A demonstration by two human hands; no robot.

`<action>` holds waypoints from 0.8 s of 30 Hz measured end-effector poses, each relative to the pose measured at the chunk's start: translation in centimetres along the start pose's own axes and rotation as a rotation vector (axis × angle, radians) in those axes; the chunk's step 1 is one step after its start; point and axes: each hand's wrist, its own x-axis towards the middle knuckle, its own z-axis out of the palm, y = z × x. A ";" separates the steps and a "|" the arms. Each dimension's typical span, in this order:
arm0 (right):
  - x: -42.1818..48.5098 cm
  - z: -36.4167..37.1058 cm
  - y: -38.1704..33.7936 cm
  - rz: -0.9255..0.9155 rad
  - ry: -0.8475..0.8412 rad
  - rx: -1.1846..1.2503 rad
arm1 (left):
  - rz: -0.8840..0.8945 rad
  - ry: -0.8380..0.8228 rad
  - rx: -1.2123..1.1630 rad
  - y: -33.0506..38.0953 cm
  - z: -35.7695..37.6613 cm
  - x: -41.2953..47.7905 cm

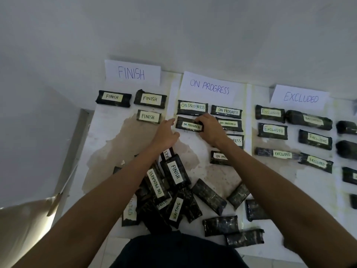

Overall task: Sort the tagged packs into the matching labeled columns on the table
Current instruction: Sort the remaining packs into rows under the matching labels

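Observation:
My right hand [210, 128] grips the right end of a dark pack tagged ON PROGRESS [188, 124], which lies in the column under the ON PROGRESS sign [209, 87]. My left hand [166, 133] hovers just left of that pack with fingers apart and nothing in it. Three FINISH packs lie under the FINISH sign [132, 72]. Several packs lie under the EXCLUDED sign [300, 97]. A loose pile of packs [170, 192] sits near me, with FINISH, ON PROGRESS and WAITING tags showing.
The white table [108, 130] has a worn brown patch in its middle. Several untagged-side packs [220, 225] lie at the front right. More dark packs [346, 127] run along the far right edge. A wall stands behind the signs.

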 end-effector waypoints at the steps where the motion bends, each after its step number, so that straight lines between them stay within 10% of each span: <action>1: 0.3 0.1 0.2 -0.008 -0.016 -0.002 | 0.010 -0.004 0.009 0.0 0.0 0.3; 13: -2.8 0.5 -2.5 0.017 0.013 -0.022 | 0.121 -0.009 0.078 -1.7 -0.7 -1.0; 18: -7.9 3.4 -6.8 0.183 -0.153 0.195 | 0.363 0.060 0.360 -3.7 -0.9 -5.6; 24: -11.4 5.8 -6.5 0.337 -0.166 0.289 | 0.685 -0.265 0.846 -6.5 -0.2 -8.4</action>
